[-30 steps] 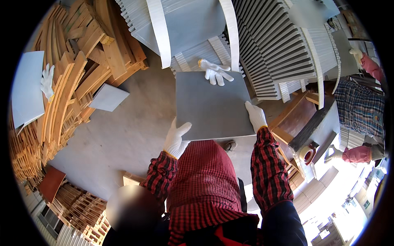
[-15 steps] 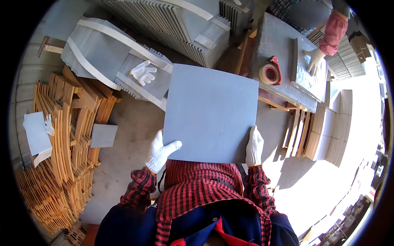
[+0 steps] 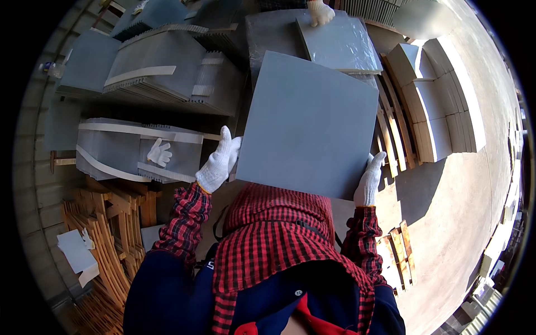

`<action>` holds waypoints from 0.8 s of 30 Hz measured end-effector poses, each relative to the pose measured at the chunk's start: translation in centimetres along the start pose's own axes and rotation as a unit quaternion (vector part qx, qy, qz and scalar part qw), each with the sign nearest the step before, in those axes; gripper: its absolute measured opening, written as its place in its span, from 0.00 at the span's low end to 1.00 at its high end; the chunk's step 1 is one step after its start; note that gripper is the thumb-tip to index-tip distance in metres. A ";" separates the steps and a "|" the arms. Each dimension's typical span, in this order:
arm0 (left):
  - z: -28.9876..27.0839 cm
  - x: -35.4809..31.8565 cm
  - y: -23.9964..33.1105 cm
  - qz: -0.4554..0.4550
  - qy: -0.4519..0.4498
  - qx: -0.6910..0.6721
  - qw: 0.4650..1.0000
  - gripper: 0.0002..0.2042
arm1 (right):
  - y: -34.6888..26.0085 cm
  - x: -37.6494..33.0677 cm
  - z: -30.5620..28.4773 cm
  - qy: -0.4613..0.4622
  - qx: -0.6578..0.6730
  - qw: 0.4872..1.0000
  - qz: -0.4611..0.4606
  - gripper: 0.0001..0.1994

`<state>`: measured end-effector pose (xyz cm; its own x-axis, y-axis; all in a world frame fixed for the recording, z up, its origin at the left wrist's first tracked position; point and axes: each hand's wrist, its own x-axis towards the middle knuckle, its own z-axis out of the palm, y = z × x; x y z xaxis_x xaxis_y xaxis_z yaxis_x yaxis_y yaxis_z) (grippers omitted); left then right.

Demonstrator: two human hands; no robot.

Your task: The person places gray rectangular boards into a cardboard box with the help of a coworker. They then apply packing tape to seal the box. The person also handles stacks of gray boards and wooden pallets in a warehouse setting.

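Note:
A large flat grey square panel (image 3: 310, 125) is held out in front of me, tilted clockwise. My left hand (image 3: 219, 162), in a white knitted glove, supports its left edge, with part of the fingers hidden. At the lower right corner my right hand (image 3: 369, 180), gloved alike, presses against the side; its fingers are partly behind the edge. Beyond the panel, a co-worker's gloved hand (image 3: 321, 13) rests on another grey panel (image 3: 338, 44) covered with clear film on a table.
Stacked grey panels (image 3: 156, 58) stand at the left, and a loose white glove (image 3: 159, 153) lies on a strapped stack (image 3: 111, 146). Wooden frames (image 3: 106, 229) are piled at the lower left. Pale boxes (image 3: 432, 114) sit on a pallet (image 3: 395, 123) at the right.
My view has swung to the right, toward the film-covered table. The panel has tilted clockwise and stays between my hands. The co-worker's hand now appears at the top middle.

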<state>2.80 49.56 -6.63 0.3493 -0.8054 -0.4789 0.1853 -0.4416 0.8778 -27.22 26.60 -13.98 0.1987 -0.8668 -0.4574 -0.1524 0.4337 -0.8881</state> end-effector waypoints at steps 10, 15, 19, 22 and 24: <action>-1.9 15.2 2.9 0.163 -0.075 0.249 0.952 0.25 | -4.7 10.0 0.5 0.058 0.030 0.998 -0.017 0.43; -2.1 23.5 3.8 0.161 -0.097 0.098 0.977 0.25 | -7.5 14.4 1.0 0.099 0.031 0.995 -0.009 0.43; -0.5 25.0 11.1 0.095 -0.123 0.106 0.982 0.25 | -9.5 15.4 2.4 0.111 0.055 0.991 -0.043 0.43; 1.3 27.6 11.2 0.120 -0.125 -0.019 0.985 0.26 | -10.6 16.8 2.8 0.171 0.098 0.976 -0.091 0.42; 3.3 29.5 13.0 -0.016 -0.102 -0.295 0.950 0.30 | -11.2 17.6 1.4 0.172 0.056 0.974 -0.135 0.43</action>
<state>12.50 18.75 -9.40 0.1613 -0.8814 -0.4439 0.6968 -0.2168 0.6837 -20.63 6.87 -12.12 -0.1212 -0.9761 -0.1806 -0.0299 0.1854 -0.9822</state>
